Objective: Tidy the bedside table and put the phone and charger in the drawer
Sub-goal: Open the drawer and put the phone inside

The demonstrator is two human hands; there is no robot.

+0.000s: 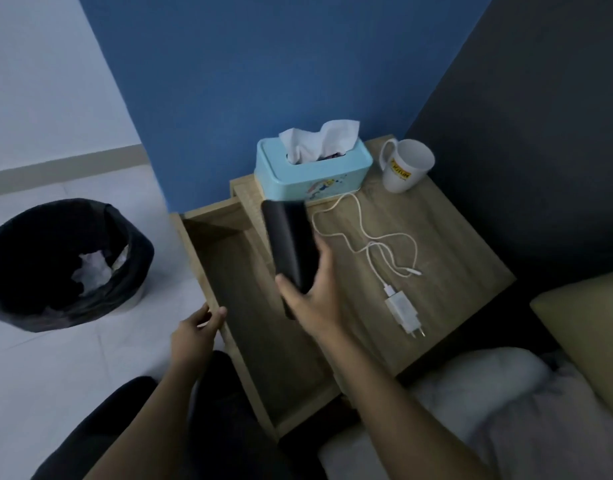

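Observation:
My right hand (pixel 313 299) grips a black phone (pixel 287 242) by its lower end, held tilted above the edge between the tabletop and the open wooden drawer (pixel 263 358). The drawer is pulled out to the left of the bedside table (pixel 454 244) and looks bare inside. My left hand (pixel 194 332) rests on the drawer's front rim, fingers curled over it. A white charger plug (pixel 403 311) with its loose white cable (pixel 371 244) lies on the tabletop right of the phone.
A light blue tissue box (pixel 312 168) and a white mug (pixel 405 166) stand at the table's back against the blue wall. A black-lined bin (pixel 62 261) with crumpled paper sits on the floor at left. Bedding and a pillow (pixel 589 337) lie at right.

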